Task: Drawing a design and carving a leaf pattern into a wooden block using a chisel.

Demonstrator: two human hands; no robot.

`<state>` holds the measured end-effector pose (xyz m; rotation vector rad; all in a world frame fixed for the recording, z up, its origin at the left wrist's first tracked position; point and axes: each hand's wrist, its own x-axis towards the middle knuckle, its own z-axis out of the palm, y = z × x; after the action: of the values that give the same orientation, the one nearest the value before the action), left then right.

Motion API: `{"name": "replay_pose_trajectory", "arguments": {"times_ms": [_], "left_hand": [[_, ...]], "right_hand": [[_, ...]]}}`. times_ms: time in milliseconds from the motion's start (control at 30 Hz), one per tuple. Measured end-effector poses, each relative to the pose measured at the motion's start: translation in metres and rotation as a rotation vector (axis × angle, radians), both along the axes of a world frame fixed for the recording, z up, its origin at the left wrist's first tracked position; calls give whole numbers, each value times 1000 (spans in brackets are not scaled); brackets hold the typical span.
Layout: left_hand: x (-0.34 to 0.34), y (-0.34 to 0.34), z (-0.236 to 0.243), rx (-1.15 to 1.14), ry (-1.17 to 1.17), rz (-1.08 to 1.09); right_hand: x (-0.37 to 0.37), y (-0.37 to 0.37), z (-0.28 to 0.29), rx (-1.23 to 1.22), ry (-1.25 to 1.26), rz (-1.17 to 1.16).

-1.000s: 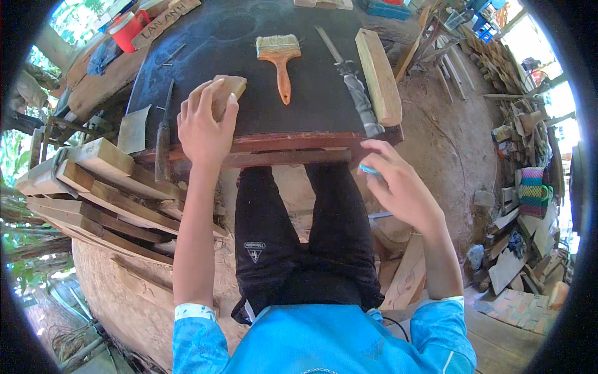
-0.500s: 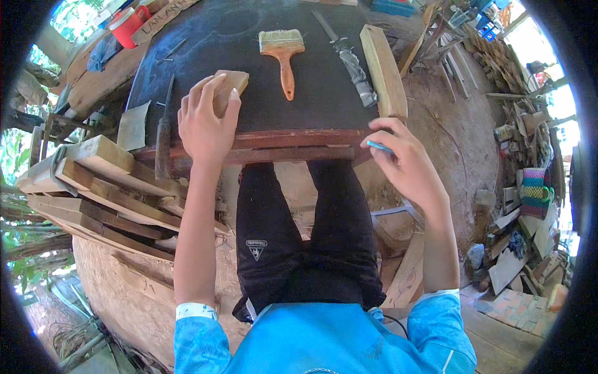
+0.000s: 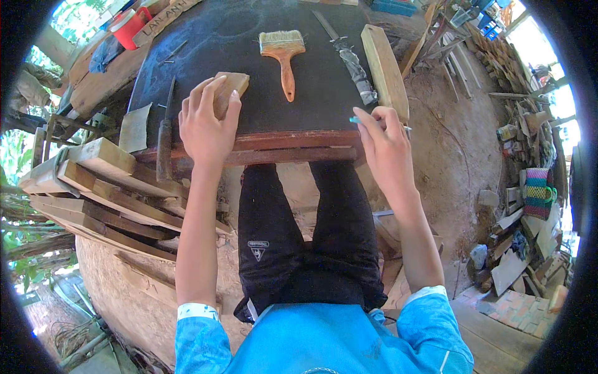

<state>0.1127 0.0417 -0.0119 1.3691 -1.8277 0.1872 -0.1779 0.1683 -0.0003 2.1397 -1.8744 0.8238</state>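
Observation:
My left hand [image 3: 208, 128] rests on the black tabletop [image 3: 261, 109], its fingers and thumb around a small wooden block [image 3: 235, 86]. Over the table's near right corner, my right hand [image 3: 389, 146] is closed on a slim blue pen [image 3: 355, 119]; its thin pale far end sticks out on the other side of the fingers. Between the hands, farther back, lies a wide paintbrush [image 3: 287, 78] with bristles pointing away. Right of it are a long blade with a wrapped handle [image 3: 356, 70] and a thick wooden bar [image 3: 385, 71], close to the right hand.
Left on the table lie a narrow wooden-handled tool [image 3: 164, 146], a sandpaper-like sheet [image 3: 134, 129] and a thin metal piece [image 3: 175, 51]. Stacked timber [image 3: 106, 181] stands at the left. A red mug [image 3: 126, 32] and blue cloth [image 3: 104, 56] are at the back left. A woven basket [image 3: 537, 193] stands right.
My right hand has turned and moved slightly up and left, with the pen still in its fingers and now lying more sideways. The left hand stays on the wooden block.

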Motion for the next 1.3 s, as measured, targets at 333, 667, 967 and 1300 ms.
{"name": "replay_pose_trajectory", "arguments": {"times_ms": [333, 667, 967, 1300], "left_hand": [[1, 2, -1, 38, 20, -2], [-1, 5, 5, 51, -15, 26], [1, 8, 3, 81, -66, 67], [-29, -34, 18, 234, -173, 27]], "right_hand": [[31, -2, -2, -105, -94, 52], [99, -93, -7, -121, -35, 102], [87, -51, -15, -51, -24, -148], [77, -49, -25, -72, -115, -46]]}}
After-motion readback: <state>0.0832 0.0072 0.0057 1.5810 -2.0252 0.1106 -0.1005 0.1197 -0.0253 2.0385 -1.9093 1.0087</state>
